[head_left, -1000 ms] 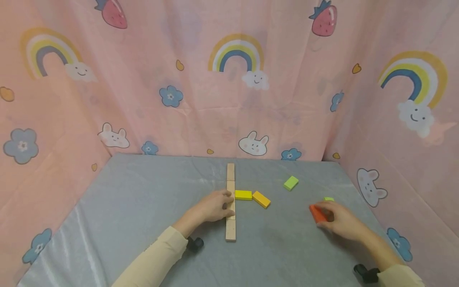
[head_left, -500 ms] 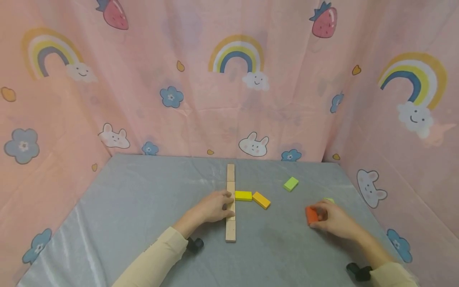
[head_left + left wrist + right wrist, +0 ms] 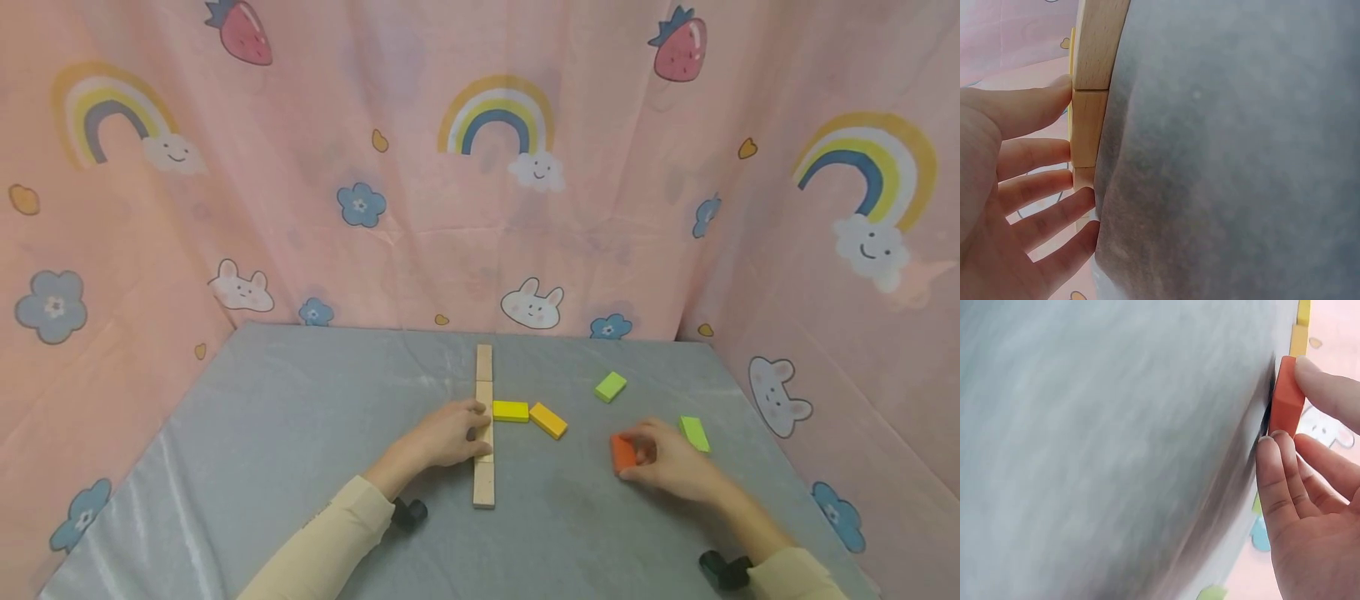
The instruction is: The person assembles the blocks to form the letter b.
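Observation:
Plain wooden blocks [image 3: 483, 486] lie end to end in a straight row at mid table. My left hand [image 3: 448, 433] rests its fingertips on this row, fingers fairly straight; the left wrist view shows them along the side of the blocks [image 3: 1090, 125]. Thumb and fingers of my right hand [image 3: 673, 462] pinch a red-orange block [image 3: 622, 454], low over the table. In the right wrist view the thumb is at one end of that red-orange block [image 3: 1286, 394] and fingertips at the other. A yellow block [image 3: 511, 412] abuts the row's right side, with an orange block [image 3: 548, 421] angled beside it.
One light green block [image 3: 611, 387] lies toward the back right, and another green block [image 3: 694, 434] sits behind my right hand. Grey cloth [image 3: 300, 400] covers the table. A pink patterned curtain [image 3: 420, 267] encloses the back and sides.
My right hand has carried the red-orange block leftward, and the green block behind it now shows fully. My left hand has stayed in place on the row.

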Tool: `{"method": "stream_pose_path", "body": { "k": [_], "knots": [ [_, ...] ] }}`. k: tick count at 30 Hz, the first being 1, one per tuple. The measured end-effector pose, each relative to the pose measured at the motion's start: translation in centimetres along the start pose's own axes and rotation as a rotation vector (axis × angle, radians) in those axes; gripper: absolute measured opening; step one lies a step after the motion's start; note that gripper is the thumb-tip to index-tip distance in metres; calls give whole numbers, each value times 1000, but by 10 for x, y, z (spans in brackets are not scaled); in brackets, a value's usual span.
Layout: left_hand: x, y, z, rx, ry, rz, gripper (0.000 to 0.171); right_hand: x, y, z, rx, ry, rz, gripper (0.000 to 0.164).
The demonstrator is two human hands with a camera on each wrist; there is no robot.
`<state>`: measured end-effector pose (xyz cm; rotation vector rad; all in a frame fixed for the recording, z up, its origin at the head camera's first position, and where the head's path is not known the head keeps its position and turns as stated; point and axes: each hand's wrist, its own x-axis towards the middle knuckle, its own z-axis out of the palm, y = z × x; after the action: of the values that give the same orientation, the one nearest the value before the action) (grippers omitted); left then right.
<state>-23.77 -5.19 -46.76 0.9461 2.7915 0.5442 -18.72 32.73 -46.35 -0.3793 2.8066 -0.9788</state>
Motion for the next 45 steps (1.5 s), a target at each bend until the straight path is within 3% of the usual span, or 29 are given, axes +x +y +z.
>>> {"method": "stream_pose_path", "body": {
  "k": [23, 45],
  "knots": [
    [1, -1, 2, 1, 1, 5, 52, 24, -41, 29, -40, -21, -44, 54],
    [0, 0, 0, -12, -7, 4, 53, 31, -45, 35, -45, -54, -134, 52]
  ]
}}
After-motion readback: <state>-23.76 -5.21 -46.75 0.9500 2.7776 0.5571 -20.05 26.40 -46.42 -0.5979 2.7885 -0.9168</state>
